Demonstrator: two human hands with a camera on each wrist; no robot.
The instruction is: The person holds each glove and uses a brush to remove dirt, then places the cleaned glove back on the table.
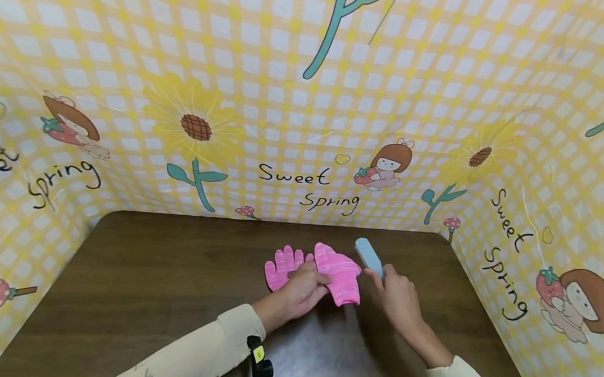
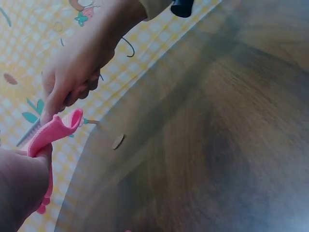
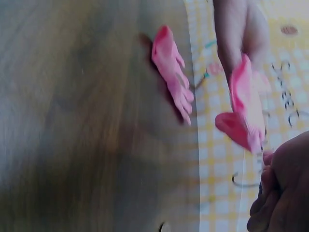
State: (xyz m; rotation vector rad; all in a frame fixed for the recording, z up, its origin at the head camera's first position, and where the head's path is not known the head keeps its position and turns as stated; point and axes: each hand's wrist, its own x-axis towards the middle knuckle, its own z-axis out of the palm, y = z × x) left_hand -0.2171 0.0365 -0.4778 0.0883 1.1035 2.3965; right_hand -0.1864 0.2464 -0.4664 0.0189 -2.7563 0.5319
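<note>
My left hand (image 1: 303, 292) grips a pink knit glove (image 1: 340, 271), raised above the table, its cuff towards the lower right in the head view. A second pink glove (image 3: 169, 65) lies on the tabletop, fingers spread; in the head view it is partly behind my left hand. My right hand (image 1: 400, 298) holds a light blue brush (image 1: 367, 255) by its lower end, the fingers curled round it. The brush's bristle side faces the held glove, close beside it. In the left wrist view the glove hides part of the brush.
The dark brown wooden table (image 1: 150, 294) has rounded far corners. Yellow checked sheeting (image 1: 285, 120) with printed flowers and lettering walls it in at the back and both sides. A small flat oval thing (image 2: 118, 141) shows on the tabletop in the left wrist view.
</note>
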